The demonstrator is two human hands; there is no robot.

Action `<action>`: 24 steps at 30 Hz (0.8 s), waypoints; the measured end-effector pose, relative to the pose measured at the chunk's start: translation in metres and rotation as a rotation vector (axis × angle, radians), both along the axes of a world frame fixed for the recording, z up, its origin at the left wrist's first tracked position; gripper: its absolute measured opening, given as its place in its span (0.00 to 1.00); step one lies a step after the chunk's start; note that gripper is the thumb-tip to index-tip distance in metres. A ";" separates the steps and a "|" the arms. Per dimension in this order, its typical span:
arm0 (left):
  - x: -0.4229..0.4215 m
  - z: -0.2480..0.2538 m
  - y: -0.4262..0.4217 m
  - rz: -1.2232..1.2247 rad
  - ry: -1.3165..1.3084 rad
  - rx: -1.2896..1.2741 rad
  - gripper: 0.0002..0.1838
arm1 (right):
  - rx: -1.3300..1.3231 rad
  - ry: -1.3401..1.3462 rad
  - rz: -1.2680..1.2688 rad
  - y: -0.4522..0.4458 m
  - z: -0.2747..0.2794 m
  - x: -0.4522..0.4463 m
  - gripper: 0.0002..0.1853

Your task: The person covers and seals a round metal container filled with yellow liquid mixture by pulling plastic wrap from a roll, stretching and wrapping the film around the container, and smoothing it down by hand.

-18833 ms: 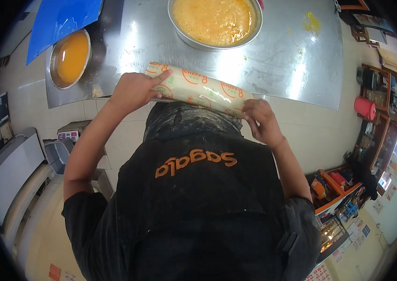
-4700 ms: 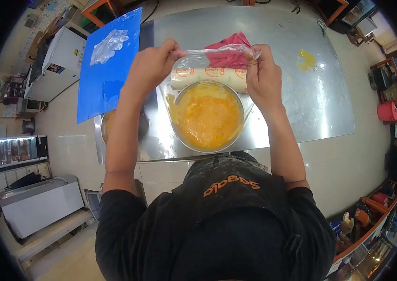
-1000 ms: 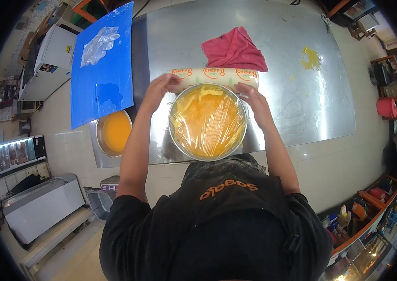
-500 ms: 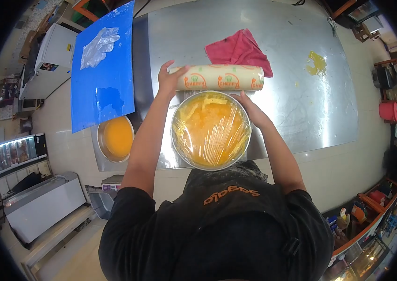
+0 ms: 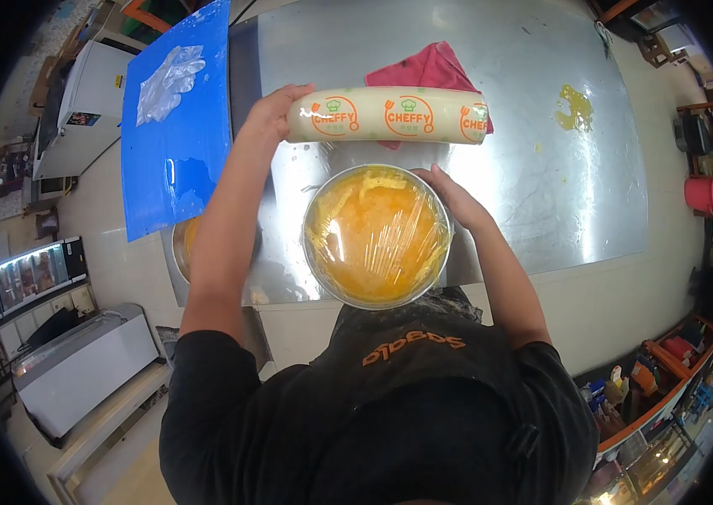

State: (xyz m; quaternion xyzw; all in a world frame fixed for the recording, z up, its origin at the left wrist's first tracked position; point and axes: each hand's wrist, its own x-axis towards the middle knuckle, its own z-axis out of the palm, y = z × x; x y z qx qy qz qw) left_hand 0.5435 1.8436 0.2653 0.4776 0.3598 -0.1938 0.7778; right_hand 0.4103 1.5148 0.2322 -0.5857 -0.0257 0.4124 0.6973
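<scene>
A round metal bowl (image 5: pixel 377 244) of orange-yellow liquid, with paler pieces near its far side, sits at the near table edge in front of my body. Clear, wrinkled film is stretched over its top. My right hand (image 5: pixel 452 195) holds the bowl at its far right rim, with part of the fingers out of sight. Beyond the bowl lies a thick roll of cling film (image 5: pixel 388 116) printed "CHEFFY". My left hand (image 5: pixel 274 116) is closed round the roll's left end. A red cloth (image 5: pixel 428 66) lies behind the roll, partly covered by it.
At left, a blue board (image 5: pixel 175 160) carries a crumpled clear plastic glove (image 5: pixel 170 84). Below it, another metal bowl (image 5: pixel 181 257) is mostly hidden by the board and my left forearm. A yellow spill (image 5: pixel 574 109) marks the steel table (image 5: pixel 525 185) at right.
My left hand has moved the film roll away from the bowl and slightly left, turning its printing more into view. My right hand stays at the bowl's rim.
</scene>
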 end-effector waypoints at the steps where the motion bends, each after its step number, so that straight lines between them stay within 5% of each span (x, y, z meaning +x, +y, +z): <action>1: -0.005 0.013 0.002 0.005 -0.001 0.005 0.16 | -0.008 0.004 0.000 0.000 0.002 -0.002 0.38; 10: -0.062 0.069 0.008 -0.100 -0.087 -0.032 0.16 | 0.156 -0.028 -0.190 0.000 -0.009 -0.012 0.33; 16: -0.090 0.071 0.021 -0.250 -0.123 -0.018 0.19 | -0.091 -0.215 -0.350 -0.026 -0.074 -0.030 0.29; 18: -0.099 0.072 0.022 -0.194 -0.091 -0.097 0.18 | 0.108 0.003 -0.463 -0.018 -0.047 -0.039 0.29; 20: -0.107 0.074 0.024 -0.163 -0.052 -0.159 0.17 | 0.357 -0.088 -0.267 -0.041 -0.041 -0.041 0.27; 22: -0.115 0.078 0.025 -0.155 -0.018 -0.207 0.17 | 0.106 -0.130 -0.444 -0.057 0.003 -0.055 0.26; 24: -0.117 0.069 0.029 -0.176 -0.041 -0.208 0.16 | -0.001 -0.450 -0.642 -0.045 0.035 -0.067 0.26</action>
